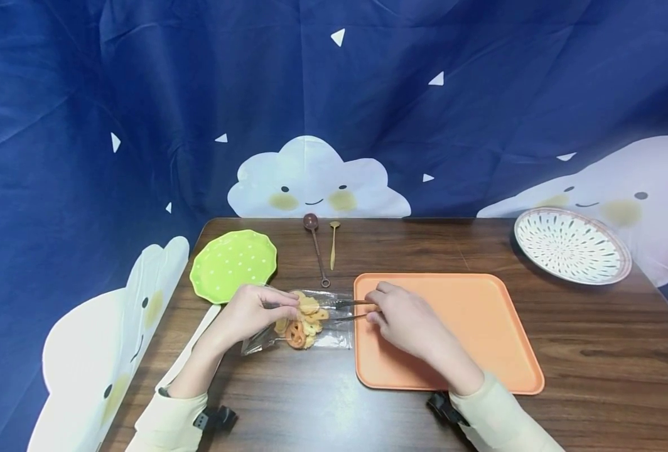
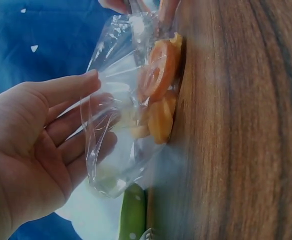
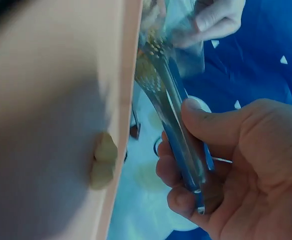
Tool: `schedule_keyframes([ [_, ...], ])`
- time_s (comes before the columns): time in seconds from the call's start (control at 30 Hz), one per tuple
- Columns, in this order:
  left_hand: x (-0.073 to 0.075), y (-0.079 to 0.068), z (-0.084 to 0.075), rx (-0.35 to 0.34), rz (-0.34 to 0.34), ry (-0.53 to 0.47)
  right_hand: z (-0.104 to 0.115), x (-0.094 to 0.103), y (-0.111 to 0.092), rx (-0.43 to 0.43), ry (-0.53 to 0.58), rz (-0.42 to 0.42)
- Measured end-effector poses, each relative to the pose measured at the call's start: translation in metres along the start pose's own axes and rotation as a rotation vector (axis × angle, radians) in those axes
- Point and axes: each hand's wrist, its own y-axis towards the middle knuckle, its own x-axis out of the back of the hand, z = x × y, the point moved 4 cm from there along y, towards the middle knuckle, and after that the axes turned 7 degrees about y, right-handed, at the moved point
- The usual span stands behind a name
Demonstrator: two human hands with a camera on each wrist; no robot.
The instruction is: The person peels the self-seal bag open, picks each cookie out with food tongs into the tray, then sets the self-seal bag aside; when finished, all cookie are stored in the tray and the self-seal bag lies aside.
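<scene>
A clear plastic bag point(image 1: 334, 339) of yellow cookies point(image 1: 309, 306) and a pretzel-shaped one point(image 1: 296, 334) lies left of the orange tray point(image 1: 481, 326). My left hand point(image 1: 255, 314) holds the bag's edge, thumb on the near side; through the film the other fingers show behind it in the left wrist view. My right hand point(image 1: 407, 320) grips metal tongs point(image 3: 178, 130) above the tray's left side. The tongs' perforated ends point(image 3: 153, 55) point into the bag, slightly apart, near the cookies. Two pale rounded pieces point(image 3: 103, 160) sit on the tray in the right wrist view.
A green dotted plate point(image 1: 233, 265) stands at the back left. Behind the bag lie a brown long-handled spoon point(image 1: 316, 242) and a small gold spoon point(image 1: 333, 245). A patterned white plate point(image 1: 571, 245) occupies the far right corner. A blue cloth point(image 1: 368, 113) hangs behind the table.
</scene>
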Motion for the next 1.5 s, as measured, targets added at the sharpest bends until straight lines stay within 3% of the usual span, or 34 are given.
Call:
schedule_keyframes([
  [0.33,0.001,-0.001,0.003,0.015,0.006,-0.008,0.014,-0.010,-0.001,0.012,0.055,-0.069],
  [0.6,0.002,-0.002,0.004,0.027,0.013,-0.018,0.022,-0.019,0.001,-0.004,0.071,-0.065],
  [1.13,0.002,0.001,0.004,0.008,0.011,-0.006,0.021,0.001,-0.003,-0.005,0.000,-0.241],
  [1.5,0.004,0.001,0.001,-0.039,-0.016,0.023,-0.004,0.024,-0.002,-0.051,0.038,-0.198],
])
